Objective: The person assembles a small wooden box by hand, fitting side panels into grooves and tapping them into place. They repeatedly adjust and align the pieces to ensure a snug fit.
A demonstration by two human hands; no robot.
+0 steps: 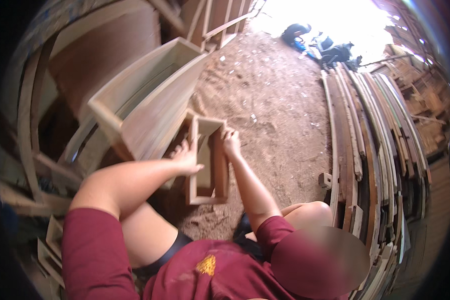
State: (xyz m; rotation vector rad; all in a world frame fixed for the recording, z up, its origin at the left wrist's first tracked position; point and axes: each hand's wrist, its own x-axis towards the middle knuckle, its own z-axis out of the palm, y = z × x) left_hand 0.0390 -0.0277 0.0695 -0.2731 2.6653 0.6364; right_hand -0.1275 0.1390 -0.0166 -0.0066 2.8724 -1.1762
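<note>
A narrow, open wooden drawer box [208, 200] stands between my knees, its long sides running away from me. My left hand [186, 158] straddles the left wall, with the thumb toward the inside and the fingers spread along the outside. At the far right corner, my right hand [230, 142] has its fingers curled over the rim. Inside the box a pale bottom panel [204, 172] shows. Just beyond my left hand, a larger open wooden drawer frame [160, 107] leans at a tilt.
Long boards [355, 145] lie stacked along the right, with a small wood block [325, 180] beside them. Large wooden furniture panels [110, 55] fill the left. Brown dirt floor [275, 135] with pale scraps stretches ahead. A crouching person [296, 33] and dark bags [337, 52] are far off.
</note>
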